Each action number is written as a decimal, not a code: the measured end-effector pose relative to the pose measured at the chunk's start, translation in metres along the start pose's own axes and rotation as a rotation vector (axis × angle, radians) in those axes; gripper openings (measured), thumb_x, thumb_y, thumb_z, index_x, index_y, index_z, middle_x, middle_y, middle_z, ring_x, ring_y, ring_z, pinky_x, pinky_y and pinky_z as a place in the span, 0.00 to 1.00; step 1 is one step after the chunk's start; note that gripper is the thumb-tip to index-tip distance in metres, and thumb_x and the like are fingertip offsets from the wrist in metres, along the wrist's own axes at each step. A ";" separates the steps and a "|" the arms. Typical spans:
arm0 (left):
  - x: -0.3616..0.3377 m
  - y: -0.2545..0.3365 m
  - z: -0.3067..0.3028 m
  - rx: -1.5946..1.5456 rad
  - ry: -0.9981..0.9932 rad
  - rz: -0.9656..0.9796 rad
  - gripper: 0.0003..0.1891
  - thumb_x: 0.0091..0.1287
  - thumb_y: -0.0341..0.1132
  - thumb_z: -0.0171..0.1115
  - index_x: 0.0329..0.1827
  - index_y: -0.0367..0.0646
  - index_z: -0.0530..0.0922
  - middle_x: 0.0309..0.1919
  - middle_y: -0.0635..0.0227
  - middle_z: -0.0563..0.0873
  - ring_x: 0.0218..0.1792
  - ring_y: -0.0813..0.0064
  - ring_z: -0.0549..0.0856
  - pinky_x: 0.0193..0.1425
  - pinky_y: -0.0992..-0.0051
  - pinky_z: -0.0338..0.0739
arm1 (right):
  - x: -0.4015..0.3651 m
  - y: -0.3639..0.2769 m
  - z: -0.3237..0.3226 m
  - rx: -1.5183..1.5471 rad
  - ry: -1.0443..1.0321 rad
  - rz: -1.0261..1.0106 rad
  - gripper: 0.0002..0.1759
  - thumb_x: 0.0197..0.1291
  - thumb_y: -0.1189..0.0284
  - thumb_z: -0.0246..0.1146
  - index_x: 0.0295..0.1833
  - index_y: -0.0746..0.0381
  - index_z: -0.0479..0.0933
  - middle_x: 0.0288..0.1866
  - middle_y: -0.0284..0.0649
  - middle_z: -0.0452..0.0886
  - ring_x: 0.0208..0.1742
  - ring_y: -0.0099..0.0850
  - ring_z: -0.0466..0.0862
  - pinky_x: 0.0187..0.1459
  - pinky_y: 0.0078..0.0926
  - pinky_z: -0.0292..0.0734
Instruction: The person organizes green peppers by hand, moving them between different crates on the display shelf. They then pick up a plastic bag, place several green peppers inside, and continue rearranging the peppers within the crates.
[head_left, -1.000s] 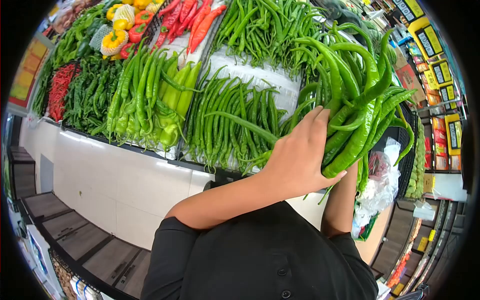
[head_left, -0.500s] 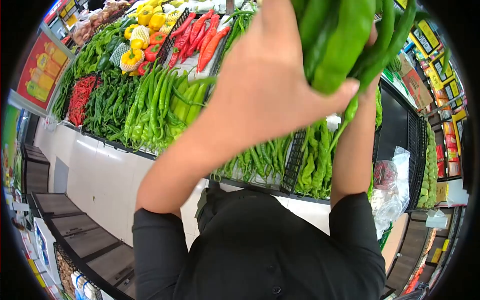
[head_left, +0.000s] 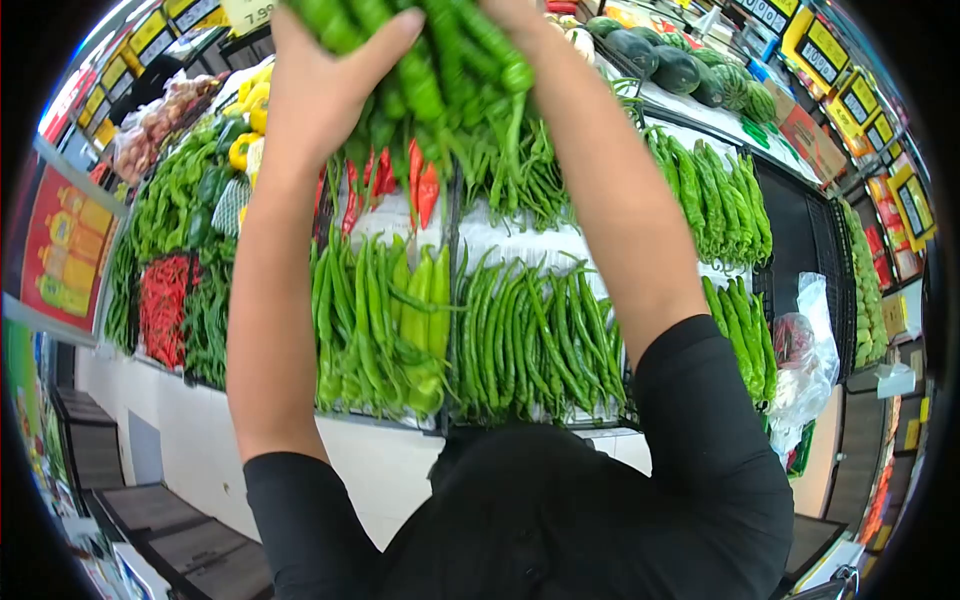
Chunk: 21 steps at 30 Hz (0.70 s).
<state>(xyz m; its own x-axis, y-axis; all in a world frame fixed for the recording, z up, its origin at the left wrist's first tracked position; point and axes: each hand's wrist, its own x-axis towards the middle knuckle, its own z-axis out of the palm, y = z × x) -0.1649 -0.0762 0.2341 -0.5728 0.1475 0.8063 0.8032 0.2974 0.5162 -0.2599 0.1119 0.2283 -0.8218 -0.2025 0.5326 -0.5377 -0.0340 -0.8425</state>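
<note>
A big bunch of long green peppers (head_left: 430, 75) is held up at the top of the head view. My left hand (head_left: 335, 75) grips its left side, thumb across the front. On its right side is my right hand (head_left: 510, 15), cut off by the upper frame edge, its fingers mostly hidden. Just behind the bunch lie red peppers (head_left: 425, 190) and thin green peppers (head_left: 520, 190) on white paper. Closer to my body, light green peppers (head_left: 375, 320) and a row of slim green peppers (head_left: 535, 335) fill black crates.
Red chillies (head_left: 163, 310), leafy green peppers (head_left: 170, 190) and yellow peppers (head_left: 242, 150) are at the left. Further right are more green peppers (head_left: 715, 200), watermelons (head_left: 680, 70), a black crate (head_left: 800, 225) and a plastic bag (head_left: 800, 345). Price signs hang along the back.
Both hands and the bunch have moved left and further over the display. The view has shifted, and the rows of peppers in front of my body now show.
</note>
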 end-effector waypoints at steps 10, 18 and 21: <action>-0.111 -0.252 0.017 -0.425 -0.261 -0.942 0.48 0.63 0.46 0.73 0.78 0.35 0.53 0.72 0.56 0.68 0.72 0.63 0.68 0.76 0.67 0.61 | -0.037 0.262 0.060 0.072 0.076 0.681 0.46 0.58 0.47 0.68 0.67 0.74 0.68 0.61 0.54 0.80 0.61 0.41 0.81 0.66 0.32 0.73; -0.104 -0.249 0.010 -0.355 -0.447 -1.201 0.38 0.66 0.53 0.68 0.70 0.34 0.69 0.60 0.61 0.80 0.56 0.71 0.81 0.58 0.68 0.78 | -0.062 0.264 0.059 -0.461 0.179 0.860 0.68 0.55 0.44 0.71 0.76 0.83 0.39 0.76 0.68 0.61 0.76 0.50 0.67 0.75 0.34 0.61; -0.106 -0.259 -0.002 -0.062 -0.527 -1.203 0.39 0.66 0.60 0.65 0.67 0.34 0.72 0.56 0.60 0.81 0.52 0.73 0.82 0.51 0.69 0.80 | -0.079 0.247 0.049 -0.415 0.127 0.793 0.63 0.58 0.47 0.69 0.79 0.78 0.42 0.78 0.65 0.60 0.78 0.50 0.65 0.75 0.34 0.59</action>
<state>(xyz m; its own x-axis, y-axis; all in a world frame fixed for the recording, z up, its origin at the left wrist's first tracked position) -0.3122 -0.1703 0.0153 -0.9144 0.1748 -0.3652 -0.2524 0.4593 0.8517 -0.3182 0.0716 -0.0257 -0.9816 0.0945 -0.1659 0.1906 0.4306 -0.8822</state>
